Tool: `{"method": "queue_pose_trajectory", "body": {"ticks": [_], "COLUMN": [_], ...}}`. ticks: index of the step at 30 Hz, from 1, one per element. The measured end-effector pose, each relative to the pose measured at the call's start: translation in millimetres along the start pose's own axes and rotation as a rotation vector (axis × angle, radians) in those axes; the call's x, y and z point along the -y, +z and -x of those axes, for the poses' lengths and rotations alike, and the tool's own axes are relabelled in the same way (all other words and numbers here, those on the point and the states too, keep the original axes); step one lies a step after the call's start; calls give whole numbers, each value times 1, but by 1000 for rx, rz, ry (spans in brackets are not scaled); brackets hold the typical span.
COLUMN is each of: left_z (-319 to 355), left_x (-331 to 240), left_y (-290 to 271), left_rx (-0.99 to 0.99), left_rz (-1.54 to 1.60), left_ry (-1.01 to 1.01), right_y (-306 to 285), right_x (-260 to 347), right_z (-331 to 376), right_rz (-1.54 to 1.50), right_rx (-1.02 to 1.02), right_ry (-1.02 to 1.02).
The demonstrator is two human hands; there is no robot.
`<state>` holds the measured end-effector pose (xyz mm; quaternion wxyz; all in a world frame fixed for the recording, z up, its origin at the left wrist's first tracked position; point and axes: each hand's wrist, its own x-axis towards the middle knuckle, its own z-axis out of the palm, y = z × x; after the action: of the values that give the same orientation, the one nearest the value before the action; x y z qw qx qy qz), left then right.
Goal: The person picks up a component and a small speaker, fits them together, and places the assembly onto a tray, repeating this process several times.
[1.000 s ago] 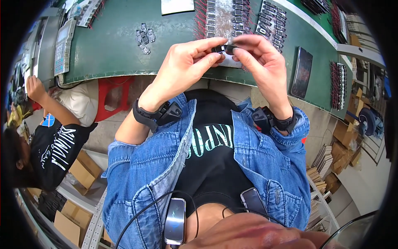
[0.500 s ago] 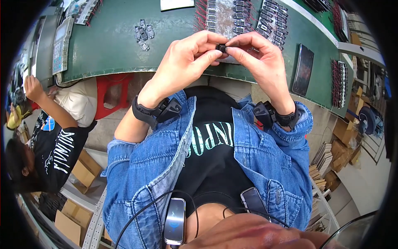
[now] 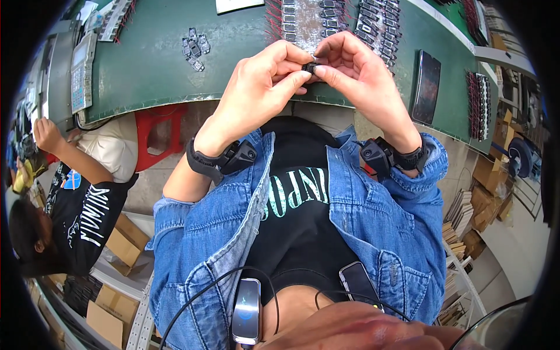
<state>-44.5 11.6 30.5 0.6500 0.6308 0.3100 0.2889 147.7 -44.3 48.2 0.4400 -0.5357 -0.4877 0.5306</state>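
Note:
A small black plastic part is pinched between my two hands, just above the near edge of the green table. My left hand grips it from the left with thumb and fingertips. On the other side, my right hand has its thumb against the part, with the index finger curled above it. Fingers cover most of the part, so its details are hidden. Beyond my hands, rows of small black modules with red wires lie on a worn board. A loose cluster of similar black pieces rests to the left.
A dark phone and a strip of wired modules lie on the right of the green table. A keypad device is at the left. Near a red stool, a co-worker's arm reaches toward another bench.
My right hand has tilted, its fingers rising a little above the part. My left hand keeps its pinch. The whole view has shifted slightly.

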Motion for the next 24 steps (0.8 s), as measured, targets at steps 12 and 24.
{"method": "queue_pose_trajectory", "body": {"ticks": [12, 24], "left_z": [29, 19], "left_x": [7, -5], "left_y": [17, 7], "left_rx": [-18, -203], "left_rz": [-211, -51], "left_ry": [142, -31], "right_y": [22, -5], "right_x": [1, -19], "right_z": [49, 34], "right_rz": [525, 739], "right_rx": [-118, -327], "right_ry": [-205, -262]}}
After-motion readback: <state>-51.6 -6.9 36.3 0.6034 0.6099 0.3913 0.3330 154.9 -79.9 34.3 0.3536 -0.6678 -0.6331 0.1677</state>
